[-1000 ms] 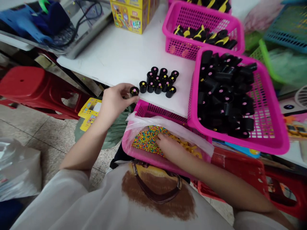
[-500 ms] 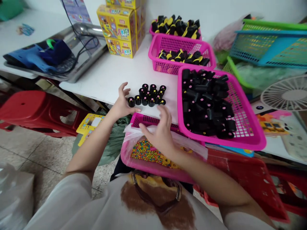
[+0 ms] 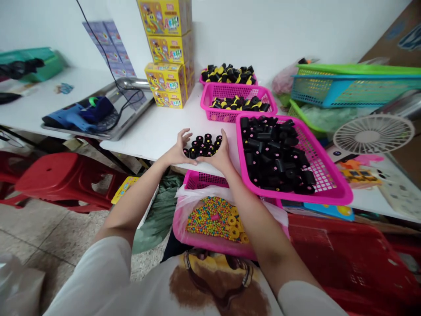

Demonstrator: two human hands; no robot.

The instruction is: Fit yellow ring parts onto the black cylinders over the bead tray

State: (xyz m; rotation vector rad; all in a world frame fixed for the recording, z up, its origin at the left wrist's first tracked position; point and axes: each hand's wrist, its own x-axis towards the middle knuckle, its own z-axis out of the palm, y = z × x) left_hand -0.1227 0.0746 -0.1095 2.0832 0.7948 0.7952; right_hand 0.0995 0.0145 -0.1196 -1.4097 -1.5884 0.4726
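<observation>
A person's left hand (image 3: 179,150) and right hand (image 3: 221,154) cup a tight cluster of black cylinders (image 3: 202,147) on a white table (image 3: 141,140); the fingers are spread and curved, tips at the cluster's edge, though contact cannot be told; the hands seem set to hem the pieces in; the cylinders appear to stand on end, small dots on top; right of the cluster, a pink plastic basket (image 3: 289,198) is heaped with more; below it, a pink tray (image 3: 210,248) holds multicoloured beads (image 3: 207,217) and yellow rings (image 3: 234,226).
</observation>
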